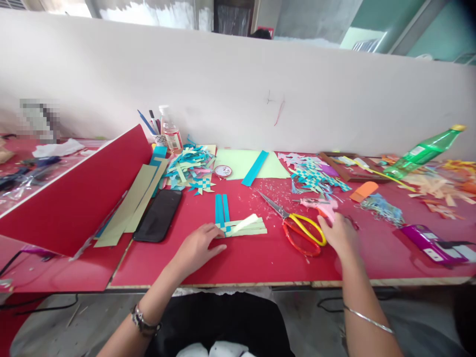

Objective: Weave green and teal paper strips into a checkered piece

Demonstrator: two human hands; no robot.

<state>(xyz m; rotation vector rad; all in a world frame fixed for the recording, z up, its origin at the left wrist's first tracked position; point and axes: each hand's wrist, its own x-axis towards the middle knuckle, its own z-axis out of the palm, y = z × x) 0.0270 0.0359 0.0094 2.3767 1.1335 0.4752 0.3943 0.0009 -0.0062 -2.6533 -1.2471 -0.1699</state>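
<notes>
My left hand (pixel 203 248) lies on the red table with its fingertips at the corner of a small woven piece of paper strips (pixel 226 229). Its thumb points out to the right, apart from the fingers. Blue strips (pixel 222 208) run up from the weave and pale green strips (pixel 247 226) run to the right, with a whitish strip lying over them. My right hand (pixel 340 235) is closed around the handle of a pink hot glue gun (pixel 322 206), whose nozzle points left. Just left of this hand lie scissors (pixel 297 225) with red and yellow handles.
A black phone (pixel 158 215), long green strips (pixel 126 206) and a leaning red panel (pixel 85 193) are at left. Behind are cut strips (pixel 189 166), a green sheet (pixel 232 158) and woven pieces (pixel 314 173). A green bottle (pixel 424 151) and purple device (pixel 427 243) are at right.
</notes>
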